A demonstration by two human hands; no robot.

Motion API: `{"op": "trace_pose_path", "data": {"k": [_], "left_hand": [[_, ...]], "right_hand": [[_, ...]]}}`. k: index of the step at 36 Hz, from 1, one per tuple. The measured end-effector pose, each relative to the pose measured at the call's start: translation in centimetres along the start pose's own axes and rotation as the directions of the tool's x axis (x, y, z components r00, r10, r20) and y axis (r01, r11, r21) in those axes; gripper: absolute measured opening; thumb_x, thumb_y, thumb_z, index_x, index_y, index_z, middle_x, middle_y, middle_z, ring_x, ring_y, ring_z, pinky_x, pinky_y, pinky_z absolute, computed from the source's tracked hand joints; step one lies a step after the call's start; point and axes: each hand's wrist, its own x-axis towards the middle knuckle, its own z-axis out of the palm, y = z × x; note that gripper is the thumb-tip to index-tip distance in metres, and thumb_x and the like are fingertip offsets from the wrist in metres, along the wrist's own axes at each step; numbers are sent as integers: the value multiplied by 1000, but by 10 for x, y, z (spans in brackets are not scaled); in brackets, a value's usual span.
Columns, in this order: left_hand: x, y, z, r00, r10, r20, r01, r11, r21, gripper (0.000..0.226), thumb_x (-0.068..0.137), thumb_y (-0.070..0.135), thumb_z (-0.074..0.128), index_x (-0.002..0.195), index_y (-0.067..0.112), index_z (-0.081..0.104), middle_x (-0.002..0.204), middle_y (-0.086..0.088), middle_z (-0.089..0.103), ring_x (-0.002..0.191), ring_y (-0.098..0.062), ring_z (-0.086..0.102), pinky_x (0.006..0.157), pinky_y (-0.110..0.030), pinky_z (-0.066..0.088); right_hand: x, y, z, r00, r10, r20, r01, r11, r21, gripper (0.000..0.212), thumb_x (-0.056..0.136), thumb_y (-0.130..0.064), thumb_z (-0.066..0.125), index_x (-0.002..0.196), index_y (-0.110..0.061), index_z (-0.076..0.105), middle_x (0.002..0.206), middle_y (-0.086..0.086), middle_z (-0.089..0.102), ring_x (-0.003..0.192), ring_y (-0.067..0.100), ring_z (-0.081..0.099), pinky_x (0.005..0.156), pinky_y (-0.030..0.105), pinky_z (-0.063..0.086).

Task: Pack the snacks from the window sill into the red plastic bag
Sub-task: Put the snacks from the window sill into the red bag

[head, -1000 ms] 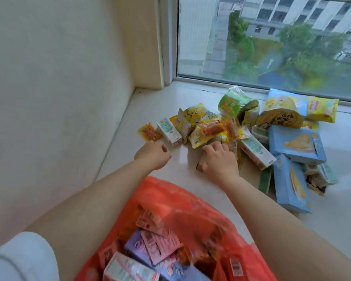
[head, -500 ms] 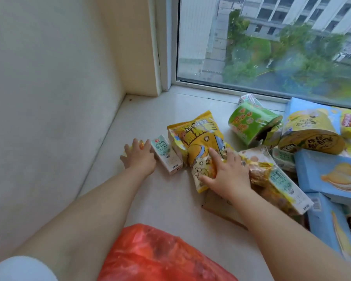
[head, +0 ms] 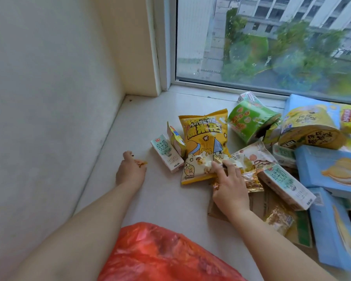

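Note:
My left hand (head: pixel 130 172) lies on the sill with its fingers curled over a small orange snack packet (head: pixel 141 163). Just to its right stand a milk carton (head: pixel 166 154) and a small yellow pack (head: pixel 176 140). My right hand (head: pixel 230 186) rests on the lower right corner of a big yellow popcorn bag (head: pixel 204 142) and grips small golden wrapped snacks (head: pixel 249 180) beneath its fingers. The red plastic bag (head: pixel 160 256) bulges at the bottom edge between my forearms; its opening is out of view.
More snacks are piled to the right: a green cup (head: pixel 249 120), a yellow bowl (head: pixel 310 130), a second milk carton (head: pixel 286 185), blue biscuit boxes (head: pixel 332 169). A wall (head: pixel 49 98) closes the left side, the window (head: pixel 272 37) the back. White sill (head: pixel 146 118) shows at left.
The view has tilted up, so the bag's open mouth dropped out of sight. My left hand moved left onto the orange packet. My right hand slid lower on the popcorn bag onto the golden snacks.

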Motion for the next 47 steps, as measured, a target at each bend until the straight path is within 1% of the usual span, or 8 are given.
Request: {"op": "trace_pose_path", "data": {"k": [3, 8, 12, 17, 22, 29, 40, 47], "left_hand": [[-11, 20, -9, 999, -13, -48, 5, 986, -169, 65, 88, 26, 60, 143, 13, 27, 131, -15, 54, 117, -34, 52, 91, -36, 42], [-23, 71, -21, 986, 128, -107, -162, 888, -430, 48, 85, 33, 66, 124, 12, 50, 108, 3, 63, 102, -14, 59, 83, -21, 39], [-22, 106, -17, 970, 235, -69, -244, 904, -351, 54, 81, 46, 66, 122, 12, 55, 131, -6, 45, 118, -19, 48, 98, -28, 39], [-24, 127, 1, 975, 174, 142, -136, 961, -242, 74, 79, 47, 67, 143, 21, 39, 155, -8, 14, 139, -27, 27, 113, -38, 28], [-29, 120, 14, 973, 117, 199, -108, 993, -55, 65, 82, 39, 66, 139, 18, 45, 138, -13, 48, 124, -30, 46, 94, -30, 40], [-39, 107, 14, 994, 84, 73, -80, 995, -64, 35, 82, 32, 65, 108, 8, 65, 114, -16, 64, 108, -34, 56, 81, -30, 43], [-92, 104, -8, 983, 133, -130, -159, 962, -220, 29, 81, 27, 68, 104, 10, 68, 115, -14, 58, 105, -31, 54, 76, -25, 34], [-134, 94, -15, 973, 200, -116, -226, 928, -296, 28, 80, 25, 71, 103, 10, 69, 96, -5, 58, 99, -27, 56, 75, -24, 35]], "right_hand": [[-9, 7, 3, 986, 7, -165, 17, 989, 147, 73, 59, 8, 70, 128, -7, 53, 128, 20, 46, 118, 40, 45, 103, 48, 40], [-22, 18, -3, 965, 137, -222, -75, 962, 264, 73, 66, -1, 73, 133, 0, 45, 135, 20, 38, 128, 37, 36, 110, 39, 27], [-31, 31, -3, 966, 248, -72, -219, 936, 275, 67, 75, -15, 71, 135, 0, 45, 140, 16, 34, 133, 30, 29, 114, 37, 22], [-44, 42, -6, 973, 229, 37, -230, 972, 38, 61, 84, -31, 58, 142, -22, 39, 148, 5, 28, 137, 24, 19, 116, 38, 11], [-51, 46, -6, 957, 272, 102, -275, 961, 16, 60, 85, -26, 53, 139, -41, 32, 152, -3, 15, 142, 24, 7, 114, 57, 8], [-51, 59, -12, 981, 196, -2, -196, 981, 4, 54, 86, -9, 48, 136, -29, 43, 143, -2, 34, 133, 21, 26, 107, 37, 23], [-87, 58, -15, 985, 169, -35, -149, 936, 319, 32, 81, -5, 55, 111, -12, 62, 109, 1, 53, 102, 18, 47, 86, 20, 37], [-144, 64, -9, 981, 194, -5, -172, 884, 435, 31, 77, -5, 61, 109, -9, 64, 124, 2, 46, 111, 17, 52, 90, 18, 37]]}}
